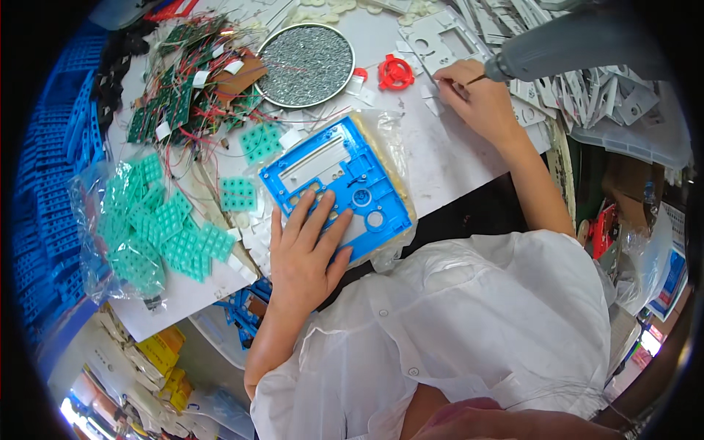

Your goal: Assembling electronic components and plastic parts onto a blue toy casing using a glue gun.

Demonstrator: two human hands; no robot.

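My left hand (306, 253) lies with fingers spread over the lower left part of a blue plastic housing (381, 183). That housing rests on a padded block (408, 213) wrapped in clear plastic, close to my body. My right hand (480, 103) is at the far right of the table, beside a white plastic panel (431, 45). Its fingers are curled and pinched together; whatever they hold, if anything, is hidden. Over that hand reaches a grey electric screwdriver (572, 48), its thin bit crossing just above my knuckles.
A round dish of small metal screws (306, 64) stands at the back, beside red ring-shaped parts (396, 72). Wired green circuit boards (176, 95) pile up at the left. Nearer are green rubber keypads (172, 231), some bagged. White plastic parts (587, 95) heap at the right; blue housings (55, 183) stack far left.
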